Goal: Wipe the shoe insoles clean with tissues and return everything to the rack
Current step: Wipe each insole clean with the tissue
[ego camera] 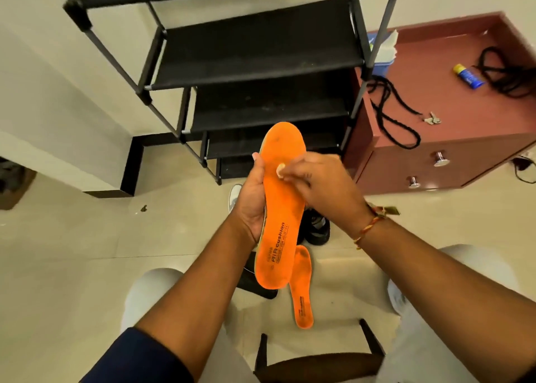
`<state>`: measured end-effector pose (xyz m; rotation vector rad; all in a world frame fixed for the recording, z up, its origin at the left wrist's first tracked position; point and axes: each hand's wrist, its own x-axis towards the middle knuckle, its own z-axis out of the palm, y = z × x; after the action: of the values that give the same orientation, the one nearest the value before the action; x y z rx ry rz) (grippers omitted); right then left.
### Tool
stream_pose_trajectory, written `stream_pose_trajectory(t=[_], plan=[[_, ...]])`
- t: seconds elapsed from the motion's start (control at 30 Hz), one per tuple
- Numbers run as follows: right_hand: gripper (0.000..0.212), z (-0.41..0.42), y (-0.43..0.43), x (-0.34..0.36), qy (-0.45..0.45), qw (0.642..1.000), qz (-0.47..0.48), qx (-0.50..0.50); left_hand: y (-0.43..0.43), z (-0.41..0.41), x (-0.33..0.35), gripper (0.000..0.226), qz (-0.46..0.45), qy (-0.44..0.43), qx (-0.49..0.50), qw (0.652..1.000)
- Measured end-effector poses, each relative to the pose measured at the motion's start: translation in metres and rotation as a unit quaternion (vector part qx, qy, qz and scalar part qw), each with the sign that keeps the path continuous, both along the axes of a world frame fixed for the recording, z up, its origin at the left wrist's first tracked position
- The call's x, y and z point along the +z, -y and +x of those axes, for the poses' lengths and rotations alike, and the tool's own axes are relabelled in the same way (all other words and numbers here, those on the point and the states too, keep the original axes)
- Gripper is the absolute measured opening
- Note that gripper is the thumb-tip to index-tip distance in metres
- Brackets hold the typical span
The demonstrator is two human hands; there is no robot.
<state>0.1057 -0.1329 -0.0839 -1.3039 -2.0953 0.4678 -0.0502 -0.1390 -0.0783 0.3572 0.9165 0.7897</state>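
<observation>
The floor (72,252) was laid in glossy cream tiles. The cream walls (43,78) carried a black skirting (130,168) at the base. A black tiered rack (255,49) stood against the wall; a reddish-brown cabinet (391,162) with two round metal knobs (441,159) stood just beside it, at right.

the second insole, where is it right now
Head view, lower centre: the second insole lies on the floor, just right of the heel of the held insole.
</observation>
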Motion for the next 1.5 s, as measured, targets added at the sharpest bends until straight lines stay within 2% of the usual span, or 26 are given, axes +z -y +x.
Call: stream_pose_trajectory(t=[0.13,0.27,0.43,0.6,0.73,0.87,0.97,1.1,1.2,1.33,1.5], plan=[[0.018,-0.009,0.013,-0.016,0.023,0.997,-0.038,0.064,-0.004,-0.010,-0.021,0.088,-0.028,0.002,0.026,0.999],[0.017,-0.002,-0.030,-0.035,0.044,0.999,-0.020,0.005,-0.021,-0.006,-0.042,0.080,-0.054,0.029,0.035,0.997],[0.015,0.003,-0.079,-0.032,0.051,0.996,-0.047,-0.055,-0.052,0.001,-0.045,0.083,-0.095,0.042,0.034,0.994],[0.018,-0.005,-0.046,-0.011,0.030,0.991,-0.126,0.026,-0.072,0.001,-0.032,0.089,-0.104,0.044,0.045,0.993],[0.018,0.001,-0.035,-0.017,0.025,0.986,-0.147,0.075,-0.080,-0.007,-0.044,0.095,-0.106,0.060,0.064,0.990],[0.019,0.012,-0.055,-0.041,0.072,0.988,-0.097,0.093,-0.081,-0.008,-0.064,0.094,-0.078,0.062,0.082,0.992],[0.016,0.014,-0.074,-0.045,0.108,0.992,-0.037,0.045,-0.071,0.000,-0.070,0.087,-0.060,0.039,0.086,0.994],[0.014,0.012,-0.059,-0.032,0.094,0.995,-0.023,0.004,-0.042,0.005,-0.060,0.082,-0.033,0.036,0.092,0.995],[0.015,0.009,-0.014,-0.019,0.073,0.996,-0.037,0.046,-0.020,0.002,-0.049,0.087,-0.023,0.017,0.081,0.996],[0.017,0.001,0.035,-0.003,0.100,0.986,-0.040,0.129,0.011,0.004,-0.030,0.098,-0.022,0.048,0.065,0.997],[0.017,0.009,0.023,0.026,0.104,0.993,0.054,0.025,0.042,0.018,-0.009,0.086,-0.010,0.034,0.051,0.998]])
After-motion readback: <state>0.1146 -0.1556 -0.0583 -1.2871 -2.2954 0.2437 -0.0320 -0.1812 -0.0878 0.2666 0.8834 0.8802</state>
